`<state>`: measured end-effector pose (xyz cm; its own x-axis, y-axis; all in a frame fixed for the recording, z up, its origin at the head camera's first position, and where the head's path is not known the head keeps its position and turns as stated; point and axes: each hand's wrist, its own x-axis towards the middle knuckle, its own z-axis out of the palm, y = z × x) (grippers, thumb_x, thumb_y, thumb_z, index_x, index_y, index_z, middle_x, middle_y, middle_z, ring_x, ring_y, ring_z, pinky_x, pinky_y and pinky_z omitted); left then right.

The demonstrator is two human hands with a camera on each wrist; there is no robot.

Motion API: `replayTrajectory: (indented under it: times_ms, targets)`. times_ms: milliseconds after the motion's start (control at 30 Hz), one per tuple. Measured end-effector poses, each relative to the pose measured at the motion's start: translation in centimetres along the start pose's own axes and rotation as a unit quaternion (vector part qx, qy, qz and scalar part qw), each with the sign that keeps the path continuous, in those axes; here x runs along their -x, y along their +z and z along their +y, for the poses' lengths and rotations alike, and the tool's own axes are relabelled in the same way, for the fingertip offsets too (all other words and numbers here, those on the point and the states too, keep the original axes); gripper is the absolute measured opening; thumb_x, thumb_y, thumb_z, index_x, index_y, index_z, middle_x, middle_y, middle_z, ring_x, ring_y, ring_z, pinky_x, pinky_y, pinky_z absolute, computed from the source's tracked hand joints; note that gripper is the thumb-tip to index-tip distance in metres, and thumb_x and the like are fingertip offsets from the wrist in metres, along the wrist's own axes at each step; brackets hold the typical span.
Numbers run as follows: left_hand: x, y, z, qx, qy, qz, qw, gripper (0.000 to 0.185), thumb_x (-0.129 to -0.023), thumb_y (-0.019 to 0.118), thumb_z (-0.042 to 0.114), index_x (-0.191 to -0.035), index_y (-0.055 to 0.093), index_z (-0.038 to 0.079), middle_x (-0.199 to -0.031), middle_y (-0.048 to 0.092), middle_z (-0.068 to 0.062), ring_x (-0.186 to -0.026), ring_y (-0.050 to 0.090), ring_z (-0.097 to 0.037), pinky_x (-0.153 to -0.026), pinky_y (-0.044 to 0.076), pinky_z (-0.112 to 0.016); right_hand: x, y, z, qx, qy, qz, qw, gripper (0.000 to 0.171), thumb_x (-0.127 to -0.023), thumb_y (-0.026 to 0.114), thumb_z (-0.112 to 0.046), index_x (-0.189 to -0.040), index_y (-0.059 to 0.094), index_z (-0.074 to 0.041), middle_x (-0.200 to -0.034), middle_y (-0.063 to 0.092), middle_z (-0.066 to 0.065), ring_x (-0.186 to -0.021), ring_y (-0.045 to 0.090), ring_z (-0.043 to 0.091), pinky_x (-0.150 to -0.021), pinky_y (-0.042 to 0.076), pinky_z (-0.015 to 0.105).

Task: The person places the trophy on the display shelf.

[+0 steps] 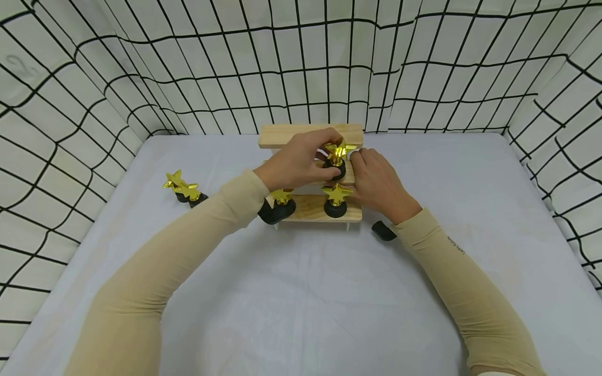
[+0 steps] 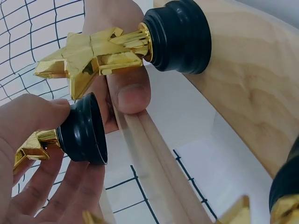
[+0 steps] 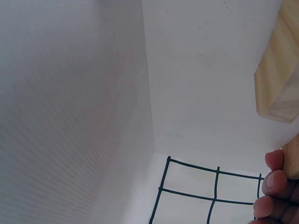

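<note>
A three-tier wooden stand [image 1: 308,210] with pale steps is on the white-covered table. My left hand [image 1: 298,161] holds a gold star trophy [image 1: 340,150] by its black base over the right part of the middle step. In the left wrist view that base [image 2: 83,130] is tilted, its rim clear of the wood, between thumb and fingers. My right hand [image 1: 380,180] grips the right end of the middle step, thumb along its edge. Another star trophy [image 1: 336,208] stands upright at the right of the lowest step; one more [image 1: 282,197] is at its left, partly covered.
Two further star trophies [image 1: 187,192] sit close together on the table to the left, near my left sleeve. The top step [image 1: 287,134] lies behind my hands. Black wire grid [image 1: 301,68] against white walls borders the back and both sides.
</note>
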<state>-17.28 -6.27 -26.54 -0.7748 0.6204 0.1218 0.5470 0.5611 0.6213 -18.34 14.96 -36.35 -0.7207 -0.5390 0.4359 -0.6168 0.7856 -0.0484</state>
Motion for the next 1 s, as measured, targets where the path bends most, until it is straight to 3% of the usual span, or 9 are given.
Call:
replayTrajectory:
  times_ms: [433,700,1000]
  targets:
    - [-0.8,0.6,0.2,-0.011,-0.022,-0.017,0.9996,0.046,-0.093,0.076,0.013,-0.134,0.055,0.007,-0.135,0.063,-0.009,-0.121,0.067,-0.021,-0.097,0.062,-0.025,0.1,-0.2,0.0,-0.003,-0.002,-0.010,1.000,0.063,-0.091,0.073,-0.054,-0.103,0.060,0.005,-0.090,0.061,0.017,-0.084,0.057,0.033,-0.079,0.051,0.043]
    - [-1.2,0.9,0.4,-0.021,-0.034,-0.016,0.9990,0.045,-0.094,0.076,0.013,-0.133,0.055,0.007,-0.129,0.066,-0.009,-0.120,0.068,-0.022,-0.099,0.062,-0.028,0.0,-0.3,0.1,0.006,-0.005,-0.017,1.000,0.061,-0.092,0.072,-0.054,-0.097,0.060,0.006,-0.086,0.060,0.016,-0.082,0.055,0.032,-0.078,0.050,0.043]
    - [-1.2,1.0,0.3,-0.011,-0.051,-0.019,0.9985,0.051,-0.094,0.076,0.012,-0.139,0.050,0.011,-0.134,0.067,-0.012,-0.116,0.071,-0.022,-0.096,0.063,-0.028,0.0,-0.1,0.1,0.004,-0.005,-0.002,1.000,0.065,-0.090,0.074,-0.055,-0.104,0.060,0.006,-0.093,0.062,0.018,-0.084,0.057,0.033,-0.077,0.051,0.043]
